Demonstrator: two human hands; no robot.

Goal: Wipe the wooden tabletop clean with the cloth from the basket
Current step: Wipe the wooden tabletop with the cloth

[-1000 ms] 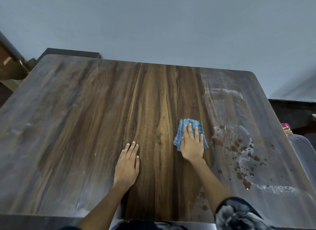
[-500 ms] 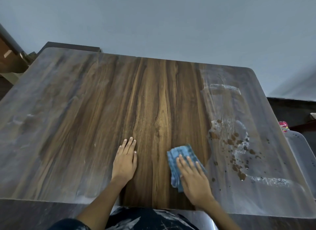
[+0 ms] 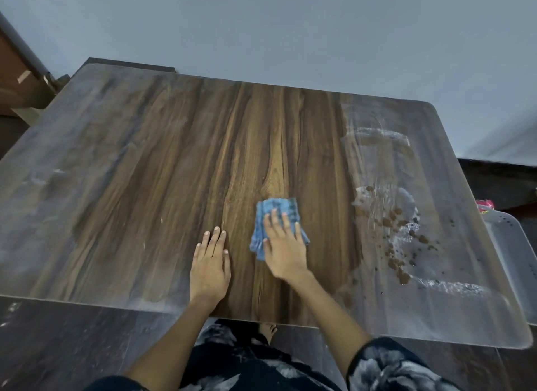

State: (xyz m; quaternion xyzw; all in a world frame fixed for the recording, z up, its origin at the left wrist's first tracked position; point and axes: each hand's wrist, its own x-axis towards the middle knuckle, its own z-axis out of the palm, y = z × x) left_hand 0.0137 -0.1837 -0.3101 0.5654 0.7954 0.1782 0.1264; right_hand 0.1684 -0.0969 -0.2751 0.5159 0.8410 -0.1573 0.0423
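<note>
A blue cloth (image 3: 276,213) lies flat on the wooden tabletop (image 3: 174,163), near the middle of its front half. My right hand (image 3: 283,245) presses down on the cloth with fingers spread, covering its near part. My left hand (image 3: 210,262) rests flat on the bare wood just left of the cloth, holding nothing. The centre strip of the table looks dark and clean. A white dusty film covers the left and right parts. Brown spots and white smears (image 3: 398,230) sit to the right of the cloth.
A white plastic basket (image 3: 514,245) stands beside the table's right edge, with something pink (image 3: 485,206) at its far end. Brown furniture (image 3: 14,79) is at the far left. A grey wall runs behind the table, and dark flooring shows at the front.
My right hand pulled the cloth toward the front edge, then pushed it away again and slightly left. My left hand has stayed flat in about the same place.
</note>
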